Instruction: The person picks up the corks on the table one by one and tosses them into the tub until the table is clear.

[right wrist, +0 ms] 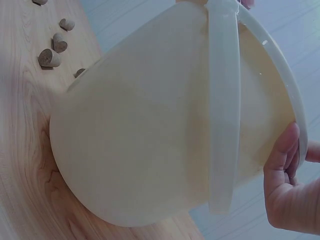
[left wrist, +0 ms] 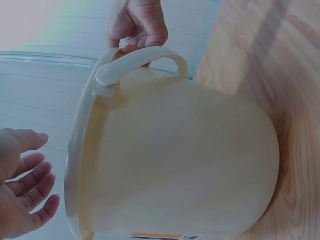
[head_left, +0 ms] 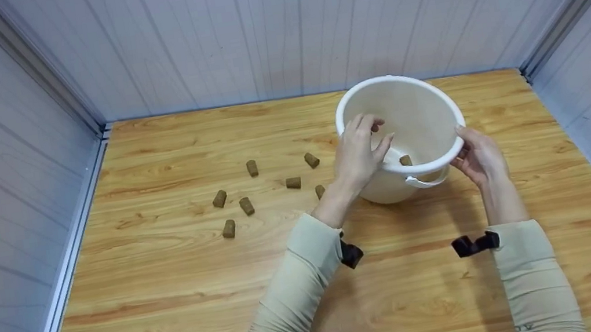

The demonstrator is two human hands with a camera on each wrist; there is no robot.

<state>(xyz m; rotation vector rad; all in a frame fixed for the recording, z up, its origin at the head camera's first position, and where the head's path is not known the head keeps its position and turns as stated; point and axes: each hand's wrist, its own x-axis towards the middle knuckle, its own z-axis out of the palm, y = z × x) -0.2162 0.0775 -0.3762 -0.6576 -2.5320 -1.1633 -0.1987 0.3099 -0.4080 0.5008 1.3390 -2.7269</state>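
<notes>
A white plastic bucket (head_left: 386, 184) stands tilted on the wooden table, its mouth toward the head camera and its handle hanging at the near side. My right hand (head_left: 481, 156) grips the bucket's rim at the right, with the thumb and fingers on either side of it in the right wrist view. Over the left part of the mouth hovers my left hand (head_left: 360, 147), its fingers apart and loosely bent; the left wrist view shows nothing between them. One brown cork (head_left: 405, 160) is visible inside the bucket.
Several brown corks, such as this one (head_left: 246, 206), lie scattered on the table (head_left: 173, 289) to the left of the bucket. One cork (head_left: 320, 191) is partly hidden behind my left wrist. Pale panel walls (head_left: 275, 28) enclose the table at the back and both sides.
</notes>
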